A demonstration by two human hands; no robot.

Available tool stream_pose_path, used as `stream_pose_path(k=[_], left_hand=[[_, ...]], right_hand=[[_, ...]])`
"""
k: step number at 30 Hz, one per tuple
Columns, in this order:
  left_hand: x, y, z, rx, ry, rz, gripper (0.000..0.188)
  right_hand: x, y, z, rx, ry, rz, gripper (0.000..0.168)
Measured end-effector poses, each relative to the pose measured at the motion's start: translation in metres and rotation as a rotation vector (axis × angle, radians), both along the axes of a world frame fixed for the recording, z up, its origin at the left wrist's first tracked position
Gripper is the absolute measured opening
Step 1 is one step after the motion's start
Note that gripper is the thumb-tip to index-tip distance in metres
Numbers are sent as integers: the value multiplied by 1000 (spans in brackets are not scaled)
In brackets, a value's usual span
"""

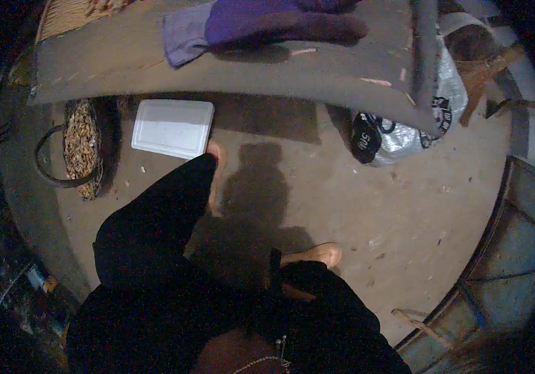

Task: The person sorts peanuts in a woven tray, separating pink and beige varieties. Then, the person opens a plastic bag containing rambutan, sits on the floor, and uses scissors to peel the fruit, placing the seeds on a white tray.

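Neither my left hand nor my right hand is in view. Before me stands a low table with a grey-brown top. On it lies a purple cloth piece with a pale lavender cuff, perhaps a glove; blur leaves its kind unclear. Several thin pinkish strips are scattered over the table's right part. A woven tray with small pieces in it shows at the far left corner. On the floor below the table's near edge is a white rectangular lidded box or tray, touching or close to my slippered left foot.
A container of small yellowish-brown pieces, with a dark hoop beside it, stands on the left floor. A silvery sack with black print sits under the table's right corner. My right foot rests on the floor. A stick lies lower right.
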State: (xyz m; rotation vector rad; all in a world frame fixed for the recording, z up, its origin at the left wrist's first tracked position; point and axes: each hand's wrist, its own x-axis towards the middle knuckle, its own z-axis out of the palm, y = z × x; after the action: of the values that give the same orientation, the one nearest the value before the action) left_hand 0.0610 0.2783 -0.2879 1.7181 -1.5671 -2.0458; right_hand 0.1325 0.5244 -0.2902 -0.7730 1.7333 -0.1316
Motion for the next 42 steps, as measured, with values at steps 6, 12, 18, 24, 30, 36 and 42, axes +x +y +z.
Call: stream_pose_path(k=[6, 12, 18, 24, 30, 36, 42], left_hand=[[81, -20, 9, -31, 67, -32, 26], [263, -17, 64, -13, 44, 11, 27], [303, -78, 202, -338, 233, -9, 28], [152, -71, 301, -697, 62, -624, 21], [-14, -46, 220, -490, 107, -1209, 21], [-223, 6, 93, -399, 306, -597, 74], [-298, 14, 42, -476, 462, -272, 56]], right_hand=[[-10, 13, -23, 15, 117, -115, 32], [-168, 24, -24, -203, 654, -528, 34], [-316, -45, 114, -525, 793, -759, 33], [-400, -115, 104, -201, 753, -623, 40], [-408, -144, 74, -130, 772, -644, 60], [-431, -47, 95, -367, 545, -610, 60], [-380, 80, 69, -468, 514, -719, 52]])
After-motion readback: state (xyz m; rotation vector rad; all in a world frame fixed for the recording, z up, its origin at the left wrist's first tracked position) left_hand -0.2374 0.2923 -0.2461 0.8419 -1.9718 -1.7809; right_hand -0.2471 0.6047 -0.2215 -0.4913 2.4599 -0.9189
